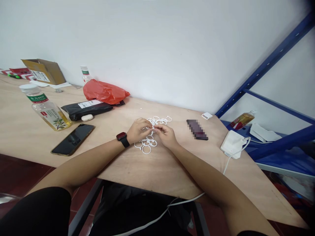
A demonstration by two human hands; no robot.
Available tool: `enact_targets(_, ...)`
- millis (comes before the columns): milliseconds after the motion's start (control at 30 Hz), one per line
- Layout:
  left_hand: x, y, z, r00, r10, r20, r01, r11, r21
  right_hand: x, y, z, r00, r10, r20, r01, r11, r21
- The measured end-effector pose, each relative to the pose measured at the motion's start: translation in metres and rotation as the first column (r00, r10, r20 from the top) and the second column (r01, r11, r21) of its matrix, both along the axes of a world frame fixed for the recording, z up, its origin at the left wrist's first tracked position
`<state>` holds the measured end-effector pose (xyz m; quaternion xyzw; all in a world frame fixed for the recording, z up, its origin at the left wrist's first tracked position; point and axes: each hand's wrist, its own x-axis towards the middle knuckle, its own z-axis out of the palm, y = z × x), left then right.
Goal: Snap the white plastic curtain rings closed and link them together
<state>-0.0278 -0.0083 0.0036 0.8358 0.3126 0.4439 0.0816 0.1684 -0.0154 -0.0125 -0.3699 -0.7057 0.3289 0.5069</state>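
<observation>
Several white rings (146,149), thin and joined or lying over one another, are on the wooden table in front of me. My left hand (139,130) comes in from the left, its wrist wearing a black watch (122,139), and its thumb and fingers pinch a white ring. From the right, my right hand (166,135) pinches at the same small spot, its fingertips close to the left ones. The exact part between the fingertips is partly hidden. More rings (168,119) lie just beyond the hands, others just below them.
To the left are a phone (73,139), a drink bottle (48,111), a black parcel (88,109), a white case (87,117) and a red bag (104,91). To the right are a pixelated dark device (197,129), a white charger (235,144) with its cable and a blue shelf frame (270,62).
</observation>
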Motion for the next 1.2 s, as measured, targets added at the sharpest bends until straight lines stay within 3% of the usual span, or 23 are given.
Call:
enact_targets(200,0.000,0.000,0.001,1.000,0.002,-0.004,-0.002,0.999,-0.039,0.001,-0.001,0.004,1.000,-0.002,0.021,0.003,1.000,-0.019)
enact_targets(500,-0.001,0.000,0.002,0.993,-0.118,0.025,0.116,0.991,0.067,0.002,-0.005,0.001,0.991,-0.012,0.131,0.005,0.998,0.055)
enact_targets(1100,0.000,0.004,-0.001,0.999,-0.035,0.001,0.035,0.995,0.095,-0.002,-0.007,0.006,0.986,-0.104,0.127,0.076,0.976,0.204)
enact_targets(1200,-0.008,0.010,-0.001,0.995,0.081,-0.057,-0.078,0.996,0.053,0.004,-0.001,0.004,0.963,-0.165,0.211,0.098,0.950,0.296)
